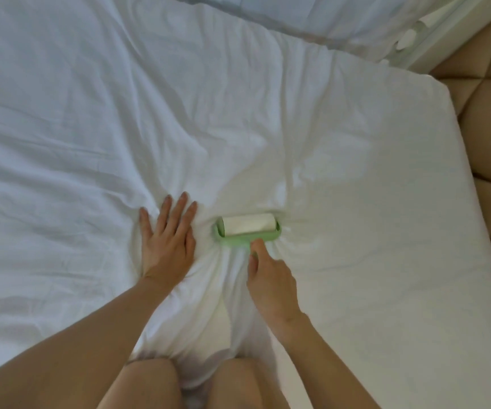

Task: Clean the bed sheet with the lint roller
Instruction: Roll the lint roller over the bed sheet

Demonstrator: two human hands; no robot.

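The green lint roller (248, 231) lies on the white bed sheet (90, 113), its white paper roll lying crosswise, just right of the left hand (167, 240) and directly ahead of the right hand (270, 278). The right hand grips the roller's handle, fingers curled around it, thumb on top near the frame. The left hand presses flat on the sheet with fingers straight and spread. Creases gather around both hands and the roller. The person's bare knees (149, 382) rest on the bed below. White bedding with a grey band (327, 16) lies beyond, and a beige quilted headboard (489, 128) borders the mattress on the right.
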